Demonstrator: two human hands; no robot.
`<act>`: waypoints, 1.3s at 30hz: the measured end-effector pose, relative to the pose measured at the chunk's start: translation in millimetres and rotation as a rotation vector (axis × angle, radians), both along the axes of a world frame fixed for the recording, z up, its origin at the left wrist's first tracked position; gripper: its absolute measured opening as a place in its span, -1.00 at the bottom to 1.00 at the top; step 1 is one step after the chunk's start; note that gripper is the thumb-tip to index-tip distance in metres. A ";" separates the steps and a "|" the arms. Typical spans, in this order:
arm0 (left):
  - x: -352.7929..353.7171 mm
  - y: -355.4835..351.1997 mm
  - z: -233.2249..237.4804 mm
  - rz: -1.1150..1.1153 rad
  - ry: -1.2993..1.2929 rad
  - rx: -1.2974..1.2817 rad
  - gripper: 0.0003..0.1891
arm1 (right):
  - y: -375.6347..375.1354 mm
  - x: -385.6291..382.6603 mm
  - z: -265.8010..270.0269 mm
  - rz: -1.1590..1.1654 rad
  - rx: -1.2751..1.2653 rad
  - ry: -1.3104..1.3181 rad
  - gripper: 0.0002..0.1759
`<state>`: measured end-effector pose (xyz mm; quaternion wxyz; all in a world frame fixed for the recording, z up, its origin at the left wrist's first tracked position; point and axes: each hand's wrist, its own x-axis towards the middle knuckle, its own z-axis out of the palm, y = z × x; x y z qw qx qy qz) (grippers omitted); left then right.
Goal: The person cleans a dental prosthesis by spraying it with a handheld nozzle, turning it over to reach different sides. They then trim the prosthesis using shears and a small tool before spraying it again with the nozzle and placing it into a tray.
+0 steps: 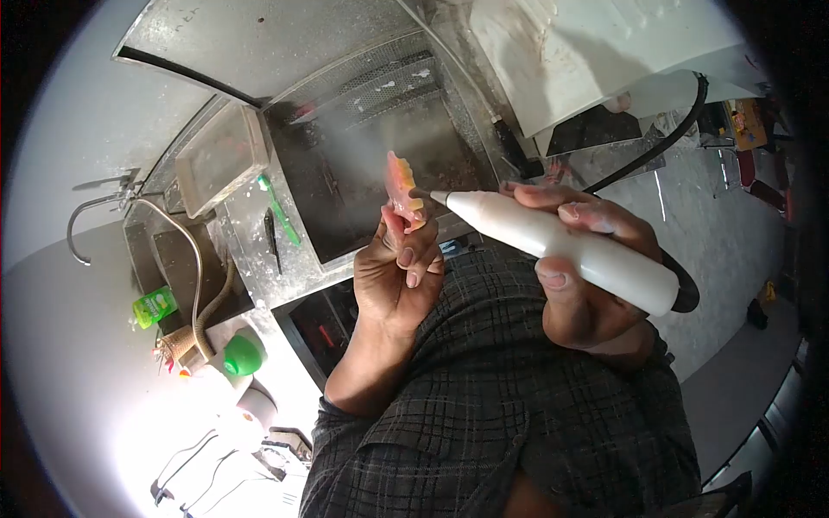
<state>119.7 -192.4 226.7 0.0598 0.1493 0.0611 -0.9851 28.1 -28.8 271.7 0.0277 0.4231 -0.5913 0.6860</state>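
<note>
My left hand (399,281) is closed on the lower end of a pink denture (400,183) with yellowish teeth along its right side. It is held up over the metal basin (294,233). My right hand (596,250) wraps round a white steam-cleaner handpiece (561,246). The handpiece's dark metal tip (436,197) points left and sits right at the toothed edge of the denture. Pale mist (371,142) hangs in the basin behind it. Fingers hide the denture's lower part.
Left of the basin are a green toothbrush (280,211), a dark thin tool (273,243) and a tray (223,160). Further left stand a sink tap (91,194), a green packet (155,306) and a green bowl (243,355). A black hose (656,151) runs at right.
</note>
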 end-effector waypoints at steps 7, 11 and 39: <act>15.4 -15.5 -3.0 0.022 0.075 -0.005 -0.73 | -15.7 13.3 1.7 0.049 0.117 0.049 -0.62; 21.2 -23.8 -6.3 0.033 0.038 -0.014 -0.30 | -30.6 15.0 -1.1 0.023 0.005 0.038 -0.50; 22.0 -38.5 -0.5 0.010 0.036 0.006 -0.73 | -43.5 28.4 0.8 0.057 0.133 0.058 -0.59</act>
